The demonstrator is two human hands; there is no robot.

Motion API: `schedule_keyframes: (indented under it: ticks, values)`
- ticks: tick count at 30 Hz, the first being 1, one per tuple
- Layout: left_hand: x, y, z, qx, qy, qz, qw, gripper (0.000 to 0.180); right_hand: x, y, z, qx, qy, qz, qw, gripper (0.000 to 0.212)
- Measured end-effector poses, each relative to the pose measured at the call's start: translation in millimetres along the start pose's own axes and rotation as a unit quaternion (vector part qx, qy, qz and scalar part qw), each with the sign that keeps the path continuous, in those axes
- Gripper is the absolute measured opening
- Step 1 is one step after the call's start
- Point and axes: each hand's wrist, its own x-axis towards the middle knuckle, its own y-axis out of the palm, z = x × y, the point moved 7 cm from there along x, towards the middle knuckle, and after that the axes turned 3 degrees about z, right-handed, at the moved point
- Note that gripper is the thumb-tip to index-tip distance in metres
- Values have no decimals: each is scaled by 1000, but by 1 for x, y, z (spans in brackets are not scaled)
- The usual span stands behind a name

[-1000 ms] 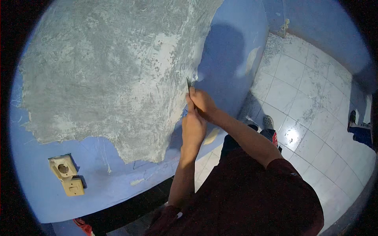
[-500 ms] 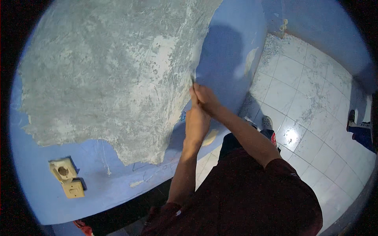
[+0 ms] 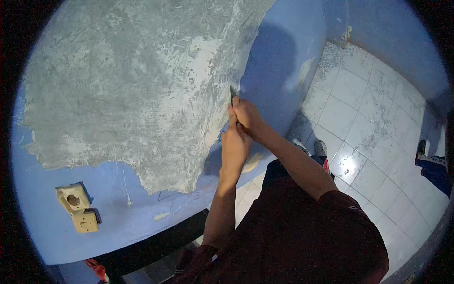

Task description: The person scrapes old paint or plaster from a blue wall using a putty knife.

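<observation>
Both of my hands are closed together on a narrow scraper [image 3: 231, 91], its dark blade standing up against the wall. My right hand [image 3: 248, 115] wraps round the tool near the blade. Just below, my left hand [image 3: 235, 144] grips it too, with one finger stretched up along it. Most of the handle is hidden in the fingers. The blade meets the edge where a large bare grey-white plaster patch [image 3: 118, 85] borders the blue paint [image 3: 269, 61]. Pale scratched streaks run along that border.
Low on the left wall are a yellowed socket and switch [image 3: 80, 208]. A dark, long object [image 3: 161, 241] lies along the wall's foot. Paint flakes litter the white tiled floor [image 3: 350, 104]. Another person's leg [image 3: 435, 168] shows at the far right.
The view has shifted slightly, and a little more of the scraper's blade shows above my hands. Both hands keep their grip. The other person's leg at the right has moved somewhat.
</observation>
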Motion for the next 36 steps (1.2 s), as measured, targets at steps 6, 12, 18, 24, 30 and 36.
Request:
schedule_keyframes:
  ticks: [6,12,18,24,30,36]
  values:
    - [8,0,-9,5,-7,9,1000,59,4,-7,-5,-5,-22,-20,1000,21]
    - [-12,-6,-7,-11,10,-33,999,58,-1,2,13,-78,-35,-14,996,19]
    - [-3,5,-6,26,-19,26,999,58,-7,-8,-2,103,9,-16,995,20]
    - [5,14,-12,64,3,10,998,63,-1,-7,-9,39,1,-9,999,21]
    - [0,9,-7,35,-62,50,996,55,-9,-7,-3,66,-14,0,998,23]
    - [-6,2,-12,10,26,-25,999,60,-5,-4,-3,68,-22,6,997,27]
